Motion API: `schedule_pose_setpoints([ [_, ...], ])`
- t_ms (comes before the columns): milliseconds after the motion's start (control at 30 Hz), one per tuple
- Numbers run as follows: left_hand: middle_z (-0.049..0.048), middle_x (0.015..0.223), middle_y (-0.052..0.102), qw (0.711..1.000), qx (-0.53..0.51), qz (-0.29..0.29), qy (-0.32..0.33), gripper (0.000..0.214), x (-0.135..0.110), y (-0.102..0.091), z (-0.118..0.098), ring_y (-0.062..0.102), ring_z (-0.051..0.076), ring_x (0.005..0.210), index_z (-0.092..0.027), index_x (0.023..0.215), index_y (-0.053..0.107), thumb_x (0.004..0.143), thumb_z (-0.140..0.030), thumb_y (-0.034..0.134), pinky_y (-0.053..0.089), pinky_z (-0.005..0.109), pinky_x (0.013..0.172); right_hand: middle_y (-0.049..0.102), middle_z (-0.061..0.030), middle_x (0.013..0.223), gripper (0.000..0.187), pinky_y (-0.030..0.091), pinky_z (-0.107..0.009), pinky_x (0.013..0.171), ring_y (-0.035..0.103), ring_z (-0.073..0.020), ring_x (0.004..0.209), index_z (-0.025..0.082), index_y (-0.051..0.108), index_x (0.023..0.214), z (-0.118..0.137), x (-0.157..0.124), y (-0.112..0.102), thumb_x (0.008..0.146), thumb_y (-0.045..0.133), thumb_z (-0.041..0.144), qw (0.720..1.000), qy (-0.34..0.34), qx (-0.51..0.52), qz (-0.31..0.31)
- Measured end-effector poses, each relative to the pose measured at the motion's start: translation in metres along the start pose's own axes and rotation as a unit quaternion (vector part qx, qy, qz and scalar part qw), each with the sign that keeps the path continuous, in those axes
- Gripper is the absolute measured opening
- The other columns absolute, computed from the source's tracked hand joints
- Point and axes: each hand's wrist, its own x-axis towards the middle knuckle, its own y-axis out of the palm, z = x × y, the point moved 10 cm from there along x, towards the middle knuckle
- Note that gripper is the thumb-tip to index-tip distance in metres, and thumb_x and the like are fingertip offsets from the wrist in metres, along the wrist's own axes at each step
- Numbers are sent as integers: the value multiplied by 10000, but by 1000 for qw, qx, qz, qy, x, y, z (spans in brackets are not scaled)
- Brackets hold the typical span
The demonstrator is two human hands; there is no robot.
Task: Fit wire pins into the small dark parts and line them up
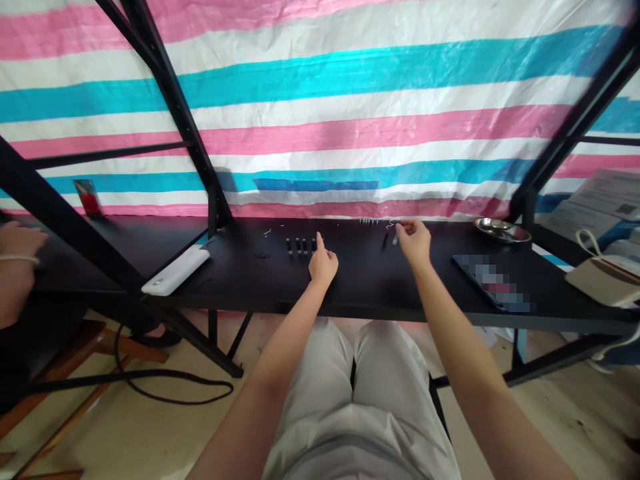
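Observation:
Several small black cylinders with pale ends (299, 245) stand in a short row on the black table (240, 280). My left hand (324, 264) is at the right end of this row, its index finger stretched out beside or on the last cylinder and no held thing visible. Farther right, my right hand (416, 241) has its fingertips pinched together, and what they may hold is too small to make out. Just left of those fingertips lie a small clear-grey piece (395, 239) and a small black piece (385, 240). Tiny white pieces (369, 221) line the back edge.
A long white device (177, 271) lies at the left near the black frame post (170, 93). On the right are a phone (493, 283), a round metal dish (501, 231) and a beige bag (603, 277). Another person's hand (20, 247) shows at far left. Striped sheeting (350, 80) hangs behind.

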Motion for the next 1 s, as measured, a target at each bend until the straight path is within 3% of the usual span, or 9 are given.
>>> schedule_pose_setpoints([
  [100,-3,631,571,1000,9,0,-3,715,2,2,3,565,154,634,-192,1413,242,746,-129,493,419,237,629,622,-82,883,345,456,-274,741,575,-153,768,142,555,1033,19,-30,10,852,393,387,997,-50,51,-43],
  [233,26,661,590,999,41,22,-8,650,2,6,-1,588,179,685,-176,1381,303,761,-149,498,429,256,640,619,-76,859,296,456,-289,737,572,-161,736,157,571,988,25,-48,31,835,423,362,993,-104,48,10],
  [367,133,950,618,998,58,31,-25,462,-1,4,-7,605,248,872,-163,1263,419,804,-167,471,444,319,708,624,-74,860,286,457,-294,724,569,-163,724,160,572,990,25,-52,36,833,427,349,990,-126,41,38],
  [433,142,996,606,998,45,28,-27,344,-2,1,-9,601,253,905,-168,1162,463,818,-164,458,445,332,728,626,-73,858,282,458,-291,715,568,-162,721,161,572,990,26,-54,37,834,425,345,990,-130,37,48],
  [667,12,754,577,996,-85,15,-2,67,0,-2,-7,565,122,656,-194,869,477,809,-218,494,433,250,688,613,-51,813,263,451,-286,701,548,-153,677,174,574,992,33,-64,53,839,434,337,980,-168,19,103],
  [867,-27,724,525,974,-177,90,104,107,-10,11,-35,491,64,590,-187,772,461,786,-283,506,400,186,608,599,-79,930,356,454,-307,743,566,-172,769,179,534,1113,49,-76,70,883,404,418,958,-227,29,174],
  [1000,-43,656,481,962,-200,128,136,111,-18,13,-47,477,68,589,-181,731,457,761,-260,529,382,180,582,604,-84,927,326,441,-308,753,571,-185,825,184,572,977,55,-83,80,911,345,409,943,-243,30,223],
])
